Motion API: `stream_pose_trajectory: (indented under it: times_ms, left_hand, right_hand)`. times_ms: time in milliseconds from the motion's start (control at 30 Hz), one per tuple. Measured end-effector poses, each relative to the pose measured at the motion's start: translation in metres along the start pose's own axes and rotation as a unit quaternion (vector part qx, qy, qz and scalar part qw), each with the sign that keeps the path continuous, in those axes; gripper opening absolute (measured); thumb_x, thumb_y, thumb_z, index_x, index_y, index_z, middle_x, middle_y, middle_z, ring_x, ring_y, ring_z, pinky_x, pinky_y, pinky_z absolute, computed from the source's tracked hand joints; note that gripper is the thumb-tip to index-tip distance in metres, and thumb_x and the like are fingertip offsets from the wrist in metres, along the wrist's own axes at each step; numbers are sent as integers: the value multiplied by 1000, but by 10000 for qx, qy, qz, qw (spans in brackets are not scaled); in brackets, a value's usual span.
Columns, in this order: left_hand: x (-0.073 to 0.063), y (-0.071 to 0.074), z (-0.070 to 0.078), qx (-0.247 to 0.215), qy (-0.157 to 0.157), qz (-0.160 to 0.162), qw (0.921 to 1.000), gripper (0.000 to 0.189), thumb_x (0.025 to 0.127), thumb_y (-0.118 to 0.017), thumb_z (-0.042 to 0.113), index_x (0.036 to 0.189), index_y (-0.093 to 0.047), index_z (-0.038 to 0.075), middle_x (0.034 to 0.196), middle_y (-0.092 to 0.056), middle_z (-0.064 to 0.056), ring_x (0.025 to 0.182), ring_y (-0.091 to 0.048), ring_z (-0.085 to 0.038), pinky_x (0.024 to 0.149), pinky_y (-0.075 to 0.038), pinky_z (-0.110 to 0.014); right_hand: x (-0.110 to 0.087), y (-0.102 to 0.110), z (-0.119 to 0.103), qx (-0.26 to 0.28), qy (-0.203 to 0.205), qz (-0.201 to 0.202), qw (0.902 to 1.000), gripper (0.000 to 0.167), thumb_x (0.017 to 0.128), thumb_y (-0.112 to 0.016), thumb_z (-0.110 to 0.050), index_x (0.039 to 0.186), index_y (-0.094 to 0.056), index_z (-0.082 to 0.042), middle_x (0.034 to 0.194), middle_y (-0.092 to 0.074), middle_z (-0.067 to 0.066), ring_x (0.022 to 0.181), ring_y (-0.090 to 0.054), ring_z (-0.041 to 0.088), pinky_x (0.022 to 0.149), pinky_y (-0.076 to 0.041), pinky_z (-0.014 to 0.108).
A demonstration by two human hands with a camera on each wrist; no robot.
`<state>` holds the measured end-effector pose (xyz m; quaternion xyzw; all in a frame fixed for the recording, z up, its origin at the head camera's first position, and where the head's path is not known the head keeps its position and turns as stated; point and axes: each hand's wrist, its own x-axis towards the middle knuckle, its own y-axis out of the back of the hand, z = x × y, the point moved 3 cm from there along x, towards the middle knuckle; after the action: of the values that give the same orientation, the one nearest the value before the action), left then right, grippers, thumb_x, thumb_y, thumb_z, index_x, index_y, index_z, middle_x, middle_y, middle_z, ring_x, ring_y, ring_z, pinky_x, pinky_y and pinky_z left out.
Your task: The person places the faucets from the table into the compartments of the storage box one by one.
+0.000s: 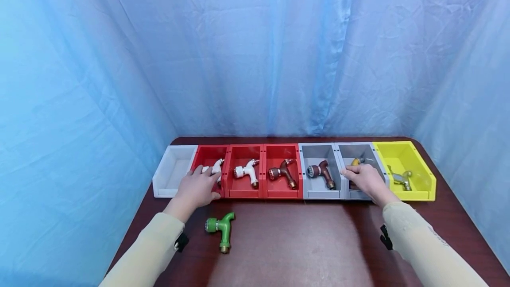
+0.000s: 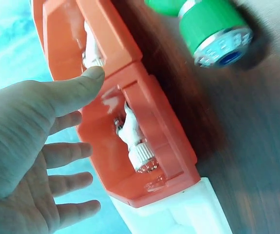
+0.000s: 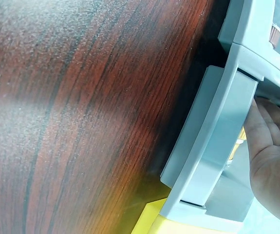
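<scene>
My left hand (image 1: pixel 199 187), fingers spread, hovers over the leftmost red bin (image 1: pixel 221 195), which holds a white tap (image 2: pixel 131 134). Between thumb and fingers nothing shows in the left wrist view. A green tap (image 1: pixel 225 231) lies on the table, right of the left wrist. At the right-hand grey bin (image 1: pixel 368 149), my right hand (image 1: pixel 366 180) reaches in with its fingertips near the left dividing wall. A yellow tap (image 1: pixel 356 161) lies inside, partly covered by this hand. Whether the right fingers pinch anything is hidden.
Along the table's (image 1: pixel 295 238) back edge runs a row of bins. Other taps in it are white (image 1: pixel 249 172), brown in red (image 1: pixel 284 174), brown in grey (image 1: pixel 322 174) and metallic (image 1: pixel 401 178) in the yellow bin (image 1: pixel 414 194). A white bin (image 1: pixel 175 163) ends the row; blue curtains (image 1: pixel 255 56) surround it.
</scene>
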<state>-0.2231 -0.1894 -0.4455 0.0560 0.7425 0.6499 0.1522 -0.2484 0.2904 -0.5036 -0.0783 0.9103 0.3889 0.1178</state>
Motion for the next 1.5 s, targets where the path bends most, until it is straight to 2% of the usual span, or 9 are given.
stream_pose_trajectory:
  times_ms: [233, 367, 600, 833, 1067, 1200, 1333, 1500]
  left_hand:
    - [-26, -6, 13, -238, -121, 51, 9996, 85, 72, -91, 45, 146, -59, 18, 147, -56, -16, 137, -46, -44, 102, -48, -64]
    - [-37, -10, 22, -456, -123, -99, 9988, 85, 71, -90, 48, 145, -59, 19, 147, -57, -15, 138, -46, -44, 104, -47, -63]
    - [-51, -25, 37, -890, -252, -567, 9941, 85, 71, -87, 56, 144, -60, 22, 145, -58, -14, 138, -45, -45, 104, -45, -66]
    - [-59, -41, 48, -1268, -574, -865, 9865, 86, 71, -88, 57, 144, -60, 23, 144, -59, -13, 138, -46, -46, 105, -44, -67]
    - [-66, -53, 57, -1364, -723, -1169, 9811, 89, 66, -92, 55, 143, -60, 25, 144, -58, -12, 134, -47, -47, 96, -51, -66]
    - [-67, -58, 59, -1333, -654, -1268, 9808, 89, 65, -93, 53, 144, -59, 28, 148, -54, -12, 134, -48, -46, 91, -54, -65]
    - [-67, -62, 59, -1268, -625, -1231, 9823, 84, 67, -94, 47, 142, -62, 26, 148, -53, -13, 131, -50, -44, 88, -56, -61]
    - [-68, -66, 58, -1122, -599, -1167, 9850, 75, 70, -93, 46, 136, -67, 22, 147, -54, -14, 126, -54, -40, 89, -57, -57]
  right_hand:
    - [0, 2, 0, -45, 72, 2, 10000, 67, 105, -53, -49, 147, -50, 3, 145, -51, 31, 126, -56, 43, 97, -52, 56]
    - [0, 1, 0, -7, 50, -19, 10000, 66, 105, -53, -48, 148, -49, 3, 145, -51, 31, 124, -58, 42, 97, -53, 54]
    - [1, 1, 1, -29, 109, -11, 9999, 65, 106, -52, -46, 148, -49, 3, 145, -51, 31, 126, -56, 44, 97, -52, 56]
    - [0, 0, 0, -90, 119, 25, 9999, 65, 106, -52, -46, 147, -49, 3, 145, -51, 31, 127, -55, 46, 98, -51, 57]
    - [0, 0, 0, -36, 133, 41, 9999, 63, 106, -52, -45, 147, -50, 3, 144, -53, 31, 124, -58, 43, 96, -53, 55]
    - [0, 1, 0, -89, 148, 59, 9998, 63, 106, -52, -45, 147, -51, 2, 144, -53, 30, 127, -56, 45, 98, -51, 57]
    - [0, 1, 0, -124, 156, 80, 9998, 62, 106, -53, -45, 146, -51, 2, 144, -52, 31, 128, -53, 46, 99, -50, 58]
    - [0, 0, 0, -117, 137, 68, 9998, 63, 106, -52, -46, 147, -51, 2, 144, -52, 31, 128, -54, 46, 99, -50, 58]
